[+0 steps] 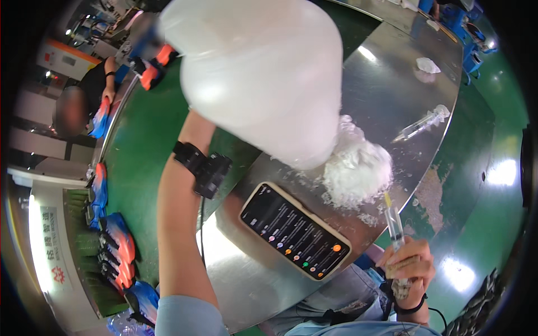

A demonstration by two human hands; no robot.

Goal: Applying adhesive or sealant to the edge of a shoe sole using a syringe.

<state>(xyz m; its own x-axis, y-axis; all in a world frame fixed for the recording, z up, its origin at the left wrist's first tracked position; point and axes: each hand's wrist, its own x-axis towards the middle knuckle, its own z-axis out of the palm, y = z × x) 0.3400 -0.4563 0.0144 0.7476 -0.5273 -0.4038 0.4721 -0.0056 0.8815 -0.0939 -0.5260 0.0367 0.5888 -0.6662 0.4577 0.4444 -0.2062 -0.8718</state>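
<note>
Tabletop (392, 73) of steel carries all. Bag (258, 73), white, hangs at twelve o'clock; the left hand is hidden behind it, grip untold. Fluff (358, 168) lies below the bag. Phone (294, 229) rests at six. Right hand (406, 266) clasps a syringe (395, 224), tip toward the fluff: probably filling work.

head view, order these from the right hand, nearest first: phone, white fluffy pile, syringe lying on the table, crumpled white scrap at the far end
From the right hand, which grips a syringe upright:
1. Phone, face up just to its left.
2. White fluffy pile, above the hand, mid-table.
3. Syringe lying on the table, beyond the pile, near the right edge.
4. Crumpled white scrap, at the far end.
</note>
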